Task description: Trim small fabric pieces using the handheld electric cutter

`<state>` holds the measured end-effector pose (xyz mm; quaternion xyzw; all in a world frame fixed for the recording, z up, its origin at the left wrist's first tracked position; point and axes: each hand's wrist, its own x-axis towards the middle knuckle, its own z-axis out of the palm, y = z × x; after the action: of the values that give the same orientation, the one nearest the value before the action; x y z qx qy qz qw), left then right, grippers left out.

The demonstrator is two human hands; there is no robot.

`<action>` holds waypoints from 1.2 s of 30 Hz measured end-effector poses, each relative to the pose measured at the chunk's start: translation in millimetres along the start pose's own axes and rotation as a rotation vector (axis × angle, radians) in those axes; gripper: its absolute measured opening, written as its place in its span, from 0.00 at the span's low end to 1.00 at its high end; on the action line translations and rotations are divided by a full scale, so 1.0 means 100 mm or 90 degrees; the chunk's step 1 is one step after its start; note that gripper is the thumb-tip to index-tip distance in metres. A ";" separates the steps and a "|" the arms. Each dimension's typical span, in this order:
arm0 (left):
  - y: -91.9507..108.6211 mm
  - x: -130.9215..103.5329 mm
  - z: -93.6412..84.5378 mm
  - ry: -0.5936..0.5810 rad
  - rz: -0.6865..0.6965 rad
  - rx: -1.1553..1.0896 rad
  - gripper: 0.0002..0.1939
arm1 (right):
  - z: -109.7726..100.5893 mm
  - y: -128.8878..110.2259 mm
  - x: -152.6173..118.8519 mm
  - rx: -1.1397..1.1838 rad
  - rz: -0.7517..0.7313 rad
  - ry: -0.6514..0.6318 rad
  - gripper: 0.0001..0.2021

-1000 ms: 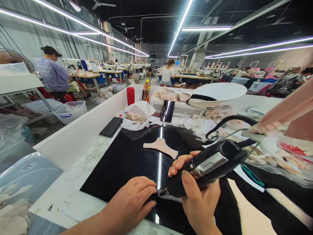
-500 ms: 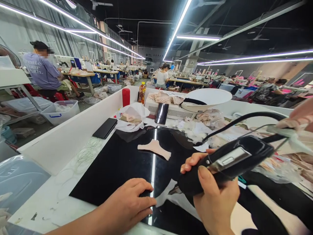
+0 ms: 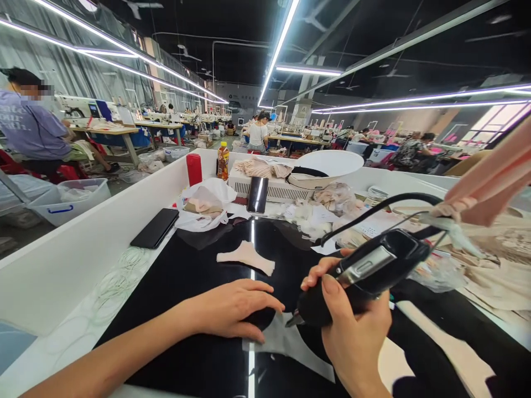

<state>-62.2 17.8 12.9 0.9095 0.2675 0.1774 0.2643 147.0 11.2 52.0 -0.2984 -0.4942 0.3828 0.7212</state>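
My right hand (image 3: 352, 331) is wrapped around a black corded hand tool (image 3: 369, 265) with a silver panel and a narrow metal tip. The tip points down at a thin, translucent whitish piece (image 3: 301, 351) on the glossy black board (image 3: 178, 287); I cannot tell whether it touches. My left hand (image 3: 236, 309) lies with fingers stretched out and spread, fingertips at the left part of that translucent piece. Beyond it lies a small beige fabric piece (image 3: 248, 256) with a wide, tapering shape. Larger beige fabric pieces (image 3: 452, 348) lie to the right, partly hidden by my right arm.
A black phone (image 3: 155, 228) lies by the white side wall (image 3: 83, 243). At the back stand a plastic bag (image 3: 205, 204), a drink bottle (image 3: 223, 160) and a vented white box (image 3: 286, 190). A pink cloth (image 3: 493, 171) hangs at the tool's cord. Co-workers sit at sewing tables beyond.
The view has turned to the right. My left hand has moved forward across the translucent piece, towards the tool's tip. My right hand keeps its hold on the tool.
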 end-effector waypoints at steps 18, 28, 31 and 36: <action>-0.16 0.04 0.19 0.034 0.021 -0.065 0.42 | 0.13 0.14 -0.05 0.048 0.007 -0.031 0.18; -0.16 0.05 0.20 0.039 0.021 -0.075 0.44 | 0.11 0.14 -0.10 0.053 0.044 -0.043 0.17; -0.16 0.05 0.21 0.043 0.021 -0.072 0.44 | 0.11 0.13 -0.14 0.072 0.039 -0.062 0.18; -0.16 0.05 0.22 0.040 0.012 -0.071 0.45 | 0.12 0.11 -0.17 0.051 0.054 -0.082 0.16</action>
<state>-54.7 24.1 -13.0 0.8898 0.2568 0.2231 0.3043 129.1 3.4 39.4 -0.2649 -0.5104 0.4510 0.6825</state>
